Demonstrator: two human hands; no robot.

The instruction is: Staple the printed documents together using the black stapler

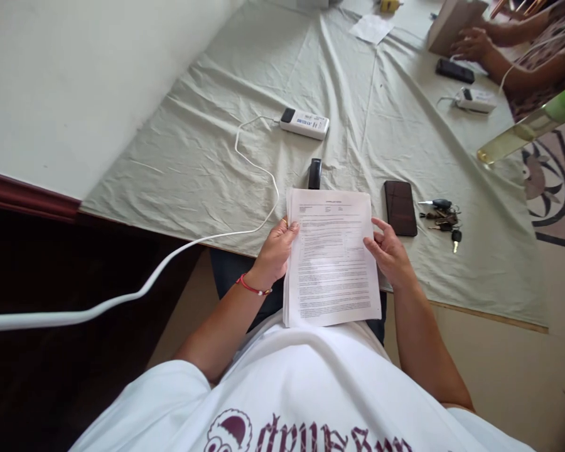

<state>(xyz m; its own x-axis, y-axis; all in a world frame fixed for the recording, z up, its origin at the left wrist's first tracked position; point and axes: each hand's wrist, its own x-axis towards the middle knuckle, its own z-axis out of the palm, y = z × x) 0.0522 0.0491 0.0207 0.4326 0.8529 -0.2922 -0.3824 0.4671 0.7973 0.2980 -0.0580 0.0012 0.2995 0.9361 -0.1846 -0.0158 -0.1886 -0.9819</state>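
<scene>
Left hand (275, 251) and right hand (390, 251) are pinching a stack of printed sheets (332, 257) by its side edges over the worktop (193, 163) edge; with fingers gripping so lightly, loose pages risk fanning and sliding out.

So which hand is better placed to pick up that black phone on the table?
Probably the right hand: the phone lies just beyond its fingertips, while the left hand sits across the stack of papers.
</scene>
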